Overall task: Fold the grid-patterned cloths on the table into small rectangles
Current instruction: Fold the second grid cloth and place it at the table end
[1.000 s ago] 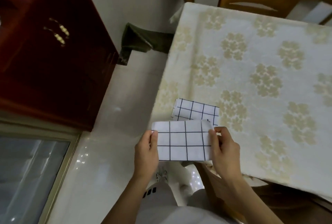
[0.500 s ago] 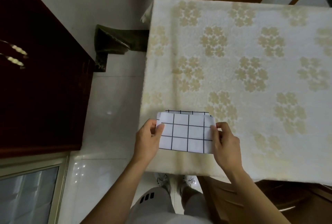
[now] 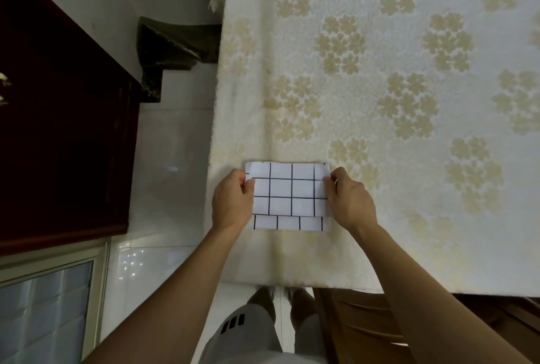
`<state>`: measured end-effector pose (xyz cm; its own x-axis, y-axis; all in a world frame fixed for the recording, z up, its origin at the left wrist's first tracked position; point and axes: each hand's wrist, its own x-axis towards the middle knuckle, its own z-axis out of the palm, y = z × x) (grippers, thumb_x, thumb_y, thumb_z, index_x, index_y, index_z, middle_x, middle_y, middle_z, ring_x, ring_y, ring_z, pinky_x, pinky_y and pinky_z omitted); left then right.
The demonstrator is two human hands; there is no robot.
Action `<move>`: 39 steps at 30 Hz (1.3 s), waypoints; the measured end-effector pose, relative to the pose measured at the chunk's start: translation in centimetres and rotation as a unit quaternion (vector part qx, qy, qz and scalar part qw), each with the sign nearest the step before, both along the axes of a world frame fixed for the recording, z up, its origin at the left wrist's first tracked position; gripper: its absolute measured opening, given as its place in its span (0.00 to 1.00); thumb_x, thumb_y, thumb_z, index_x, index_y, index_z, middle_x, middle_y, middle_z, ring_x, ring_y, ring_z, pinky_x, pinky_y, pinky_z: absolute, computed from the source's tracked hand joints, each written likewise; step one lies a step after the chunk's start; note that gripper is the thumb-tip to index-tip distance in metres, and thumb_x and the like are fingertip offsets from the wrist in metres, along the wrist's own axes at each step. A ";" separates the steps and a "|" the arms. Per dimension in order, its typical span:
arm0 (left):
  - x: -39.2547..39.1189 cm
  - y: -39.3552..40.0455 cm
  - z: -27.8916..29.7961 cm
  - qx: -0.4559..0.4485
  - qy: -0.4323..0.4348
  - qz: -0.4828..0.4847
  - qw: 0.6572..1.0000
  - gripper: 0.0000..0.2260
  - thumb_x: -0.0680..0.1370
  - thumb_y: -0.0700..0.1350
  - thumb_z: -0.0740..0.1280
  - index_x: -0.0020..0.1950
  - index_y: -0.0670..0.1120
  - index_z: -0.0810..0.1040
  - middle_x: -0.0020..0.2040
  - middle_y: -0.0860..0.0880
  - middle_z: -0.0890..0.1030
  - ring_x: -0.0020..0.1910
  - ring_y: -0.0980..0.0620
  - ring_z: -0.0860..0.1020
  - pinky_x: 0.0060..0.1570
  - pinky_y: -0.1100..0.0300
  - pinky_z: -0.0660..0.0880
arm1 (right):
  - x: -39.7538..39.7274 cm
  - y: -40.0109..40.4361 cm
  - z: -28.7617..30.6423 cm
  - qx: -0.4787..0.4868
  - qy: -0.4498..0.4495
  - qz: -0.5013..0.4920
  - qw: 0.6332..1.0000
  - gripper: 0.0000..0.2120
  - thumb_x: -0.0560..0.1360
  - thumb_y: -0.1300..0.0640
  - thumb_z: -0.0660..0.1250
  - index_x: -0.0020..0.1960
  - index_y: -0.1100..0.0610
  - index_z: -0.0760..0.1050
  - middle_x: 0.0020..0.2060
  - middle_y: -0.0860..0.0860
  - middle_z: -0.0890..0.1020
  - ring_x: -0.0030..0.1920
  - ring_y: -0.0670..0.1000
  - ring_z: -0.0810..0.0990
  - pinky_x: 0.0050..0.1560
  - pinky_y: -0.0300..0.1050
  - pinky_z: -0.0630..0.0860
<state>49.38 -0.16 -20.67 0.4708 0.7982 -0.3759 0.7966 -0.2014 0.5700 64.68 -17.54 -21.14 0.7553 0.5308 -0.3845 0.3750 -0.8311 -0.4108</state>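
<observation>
**Stacking: top cloth sits short of the lower one**

The table (image 3: pixel 380 130), under a cream floral covering, fills the upper right and centre of the frame. A dark cabinet (image 3: pixel 58 130) occupies the left; a wooden chair (image 3: pixel 365 325) shows at the lower right, below the table edge.

Near the table's lower left corner lie two folded grid cloths. The top cloth (image 3: pixel 287 188) covers most of the lower cloth (image 3: pixel 287 223), of which only a strip shows along the near edge.

The left hand (image 3: pixel 232 201) pinches the top cloth's left edge, thumb over the fabric. The right hand (image 3: pixel 349 198) pinches the right edge likewise. Whether the fingers beneath also catch the lower cloth cannot be told.

Judgement: the step is laying one finished rectangle on another. To do it well, draw the top cloth toward the lower frame until the near edges meet, keep both sides level, then release both pinches together and press flat so the folds do not spring open.
</observation>
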 end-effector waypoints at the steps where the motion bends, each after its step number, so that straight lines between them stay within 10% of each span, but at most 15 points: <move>1: 0.1 0.0 -0.2 0.011 0.012 -0.001 1.000 0.08 0.80 0.47 0.64 0.44 0.45 0.73 0.39 0.50 0.78 0.39 0.48 0.75 0.35 0.56 0.69 | 0.0 0.2 -0.2 -0.009 -0.001 -0.001 1.000 0.13 0.84 0.47 0.53 0.53 0.57 0.69 0.37 0.54 0.78 0.34 0.57 0.76 0.31 0.48 0.72; 8: -1.3 -0.2 0.0 0.116 0.041 -0.045 0.991 0.05 0.80 0.47 0.65 0.52 0.47 0.74 0.49 0.48 0.80 0.49 0.44 0.78 0.52 0.44 0.75 | 0.0 0.0 -0.2 -0.026 -0.031 -0.024 0.999 0.11 0.83 0.50 0.55 0.54 0.57 0.70 0.37 0.54 0.79 0.33 0.57 0.77 0.32 0.48 0.74; 13: -3.3 -0.6 0.5 0.199 0.031 -0.126 0.971 0.03 0.78 0.43 0.64 0.50 0.46 0.75 0.47 0.47 0.78 0.47 0.43 0.77 0.46 0.49 0.72 | -0.1 -1.4 0.9 0.013 -0.075 -0.014 0.997 0.09 0.82 0.53 0.58 0.55 0.58 0.72 0.40 0.53 0.80 0.35 0.56 0.77 0.32 0.48 0.74; 19: -5.7 -2.5 1.4 0.262 0.025 -0.324 0.909 0.18 0.79 0.51 0.56 0.65 0.46 0.74 0.64 0.46 0.75 0.61 0.46 0.75 0.58 0.48 0.72 | -1.8 -4.7 1.2 0.091 -0.195 0.089 0.973 0.06 0.76 0.61 0.66 0.53 0.60 0.76 0.44 0.54 0.78 0.39 0.56 0.76 0.30 0.44 0.70; 23: -6.7 -4.1 0.8 0.259 0.082 -0.381 0.884 0.27 0.80 0.55 0.54 0.75 0.44 0.67 0.77 0.44 0.66 0.75 0.46 0.65 0.72 0.46 0.65 | -4.0 -6.0 0.6 0.077 -0.222 0.190 0.953 0.18 0.77 0.54 0.63 0.64 0.61 0.75 0.62 0.60 0.78 0.60 0.62 0.77 0.53 0.56 0.78; 26: -7.1 -4.6 -0.2 0.247 0.127 -0.397 0.875 0.31 0.80 0.58 0.50 0.79 0.43 0.56 0.81 0.45 0.54 0.80 0.47 0.51 0.76 0.43 0.57 | -5.7 -6.4 -0.2 0.010 -0.167 0.249 0.954 0.29 0.82 0.44 0.55 0.77 0.59 0.63 0.77 0.59 0.63 0.78 0.59 0.61 0.75 0.58 0.63; 39: -7.2 -5.4 -1.8 0.210 0.162 -0.397 0.879 0.31 0.81 0.61 0.46 0.81 0.46 0.48 0.81 0.48 0.46 0.80 0.50 0.44 0.78 0.44 0.47 | -7.5 -5.9 -1.2 -0.095 -0.088 0.263 0.956 0.36 0.82 0.36 0.42 0.81 0.57 0.41 0.81 0.54 0.42 0.80 0.52 0.40 0.79 0.54 0.42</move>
